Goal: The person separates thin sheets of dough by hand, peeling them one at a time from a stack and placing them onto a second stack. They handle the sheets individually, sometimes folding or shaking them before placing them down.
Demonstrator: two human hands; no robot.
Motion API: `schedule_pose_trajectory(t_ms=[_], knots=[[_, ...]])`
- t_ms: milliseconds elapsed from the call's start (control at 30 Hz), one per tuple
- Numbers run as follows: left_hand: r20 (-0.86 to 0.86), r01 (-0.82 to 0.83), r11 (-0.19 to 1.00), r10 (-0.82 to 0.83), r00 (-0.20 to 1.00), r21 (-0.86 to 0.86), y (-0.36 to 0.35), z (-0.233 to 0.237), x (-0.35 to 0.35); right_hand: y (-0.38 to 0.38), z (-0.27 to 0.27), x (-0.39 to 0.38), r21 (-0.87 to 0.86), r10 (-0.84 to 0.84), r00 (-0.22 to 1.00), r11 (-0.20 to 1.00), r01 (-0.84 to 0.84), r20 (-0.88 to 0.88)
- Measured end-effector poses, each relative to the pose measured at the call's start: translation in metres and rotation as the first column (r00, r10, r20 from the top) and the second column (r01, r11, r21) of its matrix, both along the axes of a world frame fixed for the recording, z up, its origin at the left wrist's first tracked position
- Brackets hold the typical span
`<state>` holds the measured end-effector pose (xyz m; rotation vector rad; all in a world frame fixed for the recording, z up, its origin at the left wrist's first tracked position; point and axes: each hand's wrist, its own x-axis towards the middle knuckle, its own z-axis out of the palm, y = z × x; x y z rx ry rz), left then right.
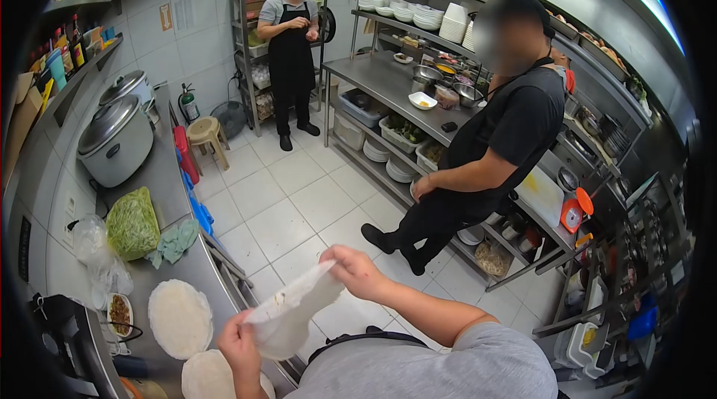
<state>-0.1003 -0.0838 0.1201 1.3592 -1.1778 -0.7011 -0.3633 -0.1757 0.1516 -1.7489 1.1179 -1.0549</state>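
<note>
A thin, whitish spring roll wrapper [293, 313] hangs between my hands, with a few small brown specks near its upper edge. My left hand [240, 345] pinches its near left edge above the counter's side. At the far upper corner, my right hand [351, 272] grips it between thumb and fingers, out over the floor. On the steel counter, just left of my left hand, lie round pale wrappers [181, 318]. More wrappers [205, 376] are partly hidden behind my left forearm. Beyond them stands an oblong white dish of brown chopped food [119, 315].
Bagged green leaves [133, 223], a green cloth [175, 241] and a large rice cooker [116, 141] stand along the left counter. One person [497, 123] stands at the right beside a steel table [373, 85]; another person [291, 48] is at the back near a stool [207, 130].
</note>
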Motion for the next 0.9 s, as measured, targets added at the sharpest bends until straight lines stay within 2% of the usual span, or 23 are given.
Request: schedule_pose_trajectory(t_ms=[33, 100, 267, 333, 367, 433, 467, 500, 567, 633, 667, 800, 867, 900], knots=[[-0.002, -0.001, 1.0, 0.001, 1.0, 0.004, 0.001, 0.001, 0.002, 0.001, 0.004, 0.004, 0.004, 0.001, 1.0, 1.0, -0.001, -0.002], [-0.26, -0.011, 0.998, -0.004, 0.966, -0.058, 0.0, 0.005, 0.004, 0.002, 0.018, 0.009, -0.032, -0.065, 0.995, 0.997, 0.068, 0.08], [-0.28, -0.033, 0.994, 0.002, 0.96, -0.106, 0.017, 0.012, 0.018, 0.002, 0.028, 0.025, -0.084, -0.006, 0.997, 0.996, 0.013, 0.08], [-0.582, 0.101, 0.987, -0.155, 0.798, -0.124, 0.026, 0.018, 0.029, 0.003, 0.027, 0.034, -0.08, 0.019, 0.995, 0.997, -0.011, 0.095], [-0.583, 0.095, 0.988, -0.148, 0.799, -0.12, 0.031, 0.018, 0.026, 0.005, 0.026, 0.04, -0.06, -0.001, 0.996, 0.998, 0.006, 0.084], [-0.796, 0.164, 0.955, -0.297, 0.527, -0.248, 0.039, 0.057, -0.007, 0.004, 0.024, 0.049, -0.033, -0.019, 0.997, 0.999, 0.021, 0.071], [-0.798, 0.161, 0.956, -0.294, 0.526, -0.246, 0.042, 0.052, -0.01, -0.003, 0.021, 0.052, -0.008, -0.044, 0.999, 0.999, 0.044, 0.03], [-0.764, 0.267, 0.95, -0.29, 0.576, -0.16, 0.045, 0.04, -0.014, -0.008, 0.016, 0.053, 0.016, -0.069, 0.998, 0.997, 0.069, -0.011], [-0.727, 0.364, 0.929, -0.295, 0.62, -0.066, 0.047, 0.014, -0.015, -0.02, -0.005, 0.049, 0.035, -0.074, 0.994, 0.996, 0.077, -0.084], [-0.67, 0.268, 0.963, -0.188, 0.718, 0.018, 0.047, -0.015, -0.016, -0.029, -0.024, 0.047, 0.052, -0.072, 0.985, 0.995, 0.081, -0.159], [-0.569, 0.322, 0.943, -0.218, 0.793, 0.087, 0.046, -0.027, -0.008, -0.031, -0.033, 0.046, 0.068, -0.076, 0.979, 0.994, 0.09, -0.192], [-0.588, 0.342, 0.934, -0.218, 0.779, 0.107, 0.04, -0.034, 0.007, -0.027, -0.031, 0.051, 0.066, -0.054, 0.973, 0.995, 0.071, -0.222], [-0.564, 0.249, 0.942, -0.083, 0.822, 0.225, 0.04, -0.031, 0.013, -0.025, -0.023, 0.054, 0.054, -0.029, 0.977, 0.998, 0.041, -0.212], [-0.567, 0.251, 0.941, -0.083, 0.82, 0.225, 0.037, -0.033, 0.017, -0.026, -0.021, 0.055, 0.045, 0.012, 0.981, 0.999, -0.003, -0.195]])
